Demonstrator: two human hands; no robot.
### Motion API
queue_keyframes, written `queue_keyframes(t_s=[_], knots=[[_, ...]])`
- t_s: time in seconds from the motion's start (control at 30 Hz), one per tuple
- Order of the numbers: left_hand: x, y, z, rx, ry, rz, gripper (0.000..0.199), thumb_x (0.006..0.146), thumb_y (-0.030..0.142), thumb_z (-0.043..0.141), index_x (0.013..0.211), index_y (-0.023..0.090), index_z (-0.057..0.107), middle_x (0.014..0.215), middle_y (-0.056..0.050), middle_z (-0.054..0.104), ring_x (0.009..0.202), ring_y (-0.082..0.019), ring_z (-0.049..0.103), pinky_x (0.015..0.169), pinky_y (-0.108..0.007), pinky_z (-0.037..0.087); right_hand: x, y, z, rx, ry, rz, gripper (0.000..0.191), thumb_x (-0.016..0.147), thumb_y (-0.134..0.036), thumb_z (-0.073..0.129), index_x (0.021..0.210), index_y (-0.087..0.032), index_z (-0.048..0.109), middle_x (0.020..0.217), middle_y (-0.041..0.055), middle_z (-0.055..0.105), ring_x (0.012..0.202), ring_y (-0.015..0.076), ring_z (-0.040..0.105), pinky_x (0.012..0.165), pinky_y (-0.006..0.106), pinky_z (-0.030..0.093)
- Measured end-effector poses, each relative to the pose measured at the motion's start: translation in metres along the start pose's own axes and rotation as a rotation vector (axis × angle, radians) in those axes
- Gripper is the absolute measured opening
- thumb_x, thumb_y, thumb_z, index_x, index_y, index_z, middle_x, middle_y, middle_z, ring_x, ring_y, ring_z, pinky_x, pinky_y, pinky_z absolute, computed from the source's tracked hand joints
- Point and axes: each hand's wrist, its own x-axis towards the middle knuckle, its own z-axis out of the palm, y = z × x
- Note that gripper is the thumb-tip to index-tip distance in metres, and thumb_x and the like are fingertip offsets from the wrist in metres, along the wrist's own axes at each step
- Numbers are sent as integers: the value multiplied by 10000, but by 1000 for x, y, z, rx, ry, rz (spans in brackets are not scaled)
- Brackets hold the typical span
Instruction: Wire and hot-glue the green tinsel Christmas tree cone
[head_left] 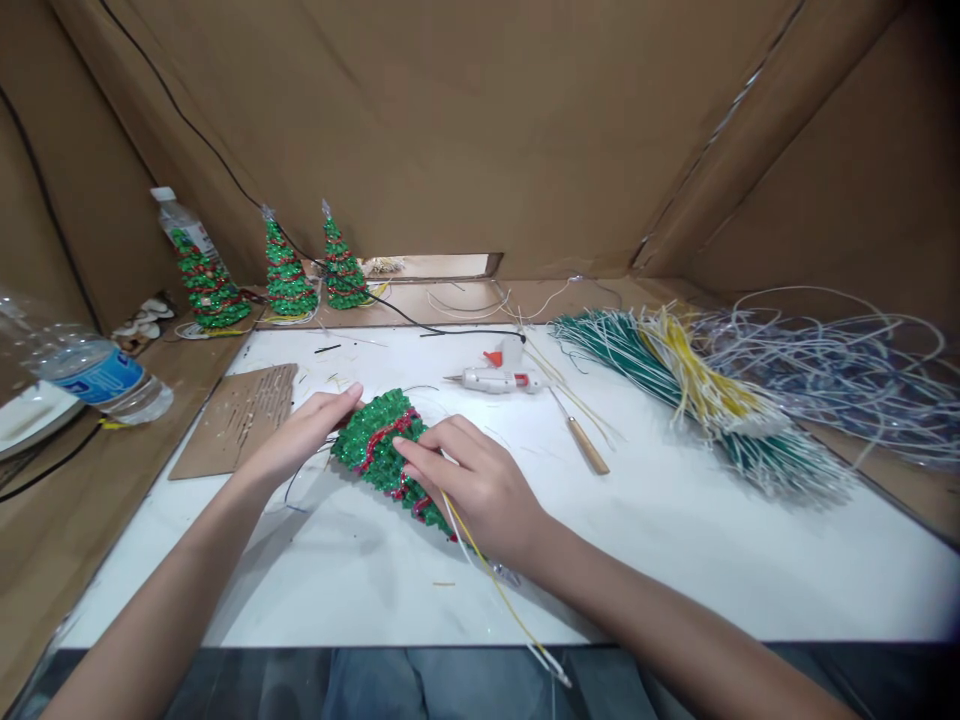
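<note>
A small green beaded Christmas tree (386, 465) with red bead garlands lies tilted on its side above the white tabletop, its broad base toward the left and its tip toward the lower right. My left hand (319, 420) grips the base, with the fingers mostly hidden behind it. My right hand (480, 480) is closed over the tree's side, thumb and index finger pinched at the garland. From under its fingers thin yellow and white wires (499, 585) hang down past the table's front edge. A dark wire (289, 490) trails by the base.
Behind lie a white glue gun (495, 380) and a wooden-handled awl (585, 445). Wire bundles (675, 370) spread at the right. Several beaded trees (289, 270) stand at the back left, near water bottles (112, 380) and a cardboard piece (236, 420). A black cable (405, 315) crosses the back.
</note>
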Motion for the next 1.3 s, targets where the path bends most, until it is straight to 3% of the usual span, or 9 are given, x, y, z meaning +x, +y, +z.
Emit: queue_keyframes(t_s=[0.17,0.3,0.43,0.57,0.73,1.0,1.3], knots=[[-1,4,1,1,-108,37,565,697,718,586,696,159,665,678,-10,624,650,-165,514,608,-266,354,-1,0,0,28,-10,30,213,905,-155,521,1083,-105,627,787,69,596,721,147,474,616,275,446],[-1,4,1,-21,-77,19,580,674,722,600,732,149,662,658,-2,592,614,-148,482,575,-257,332,-1,-1,-5,119,32,21,161,878,-208,564,1013,-134,611,753,50,597,691,147,482,614,290,433],[-2,6,2,-25,-81,13,578,670,730,588,656,153,620,598,7,539,568,-140,450,552,-259,319,-2,-2,-7,141,76,14,86,821,-89,523,840,-153,576,652,12,543,613,133,429,552,279,374],[-2,7,1,-32,-156,52,566,706,720,562,639,159,599,602,17,525,562,-125,428,554,-251,309,-3,-1,-3,126,47,6,161,822,-33,488,903,-142,576,693,23,579,632,132,451,572,271,391],[0,6,-1,-13,-189,50,573,731,716,533,623,157,601,601,-3,549,583,-140,454,556,-253,319,-2,1,0,137,-2,49,141,855,-55,482,916,-146,571,721,29,593,664,132,475,606,268,415],[1,7,-1,-36,-197,89,562,771,660,528,518,173,654,551,-35,611,552,-155,499,594,-271,375,0,-6,-13,356,115,93,155,740,-47,501,800,-185,541,629,-10,512,594,119,450,547,263,394],[2,7,-2,-130,-133,5,586,714,706,577,638,144,724,646,-80,699,594,-165,575,617,-268,427,-3,-1,-3,249,32,93,180,807,-23,487,892,-162,562,737,30,592,685,128,502,605,261,430]])
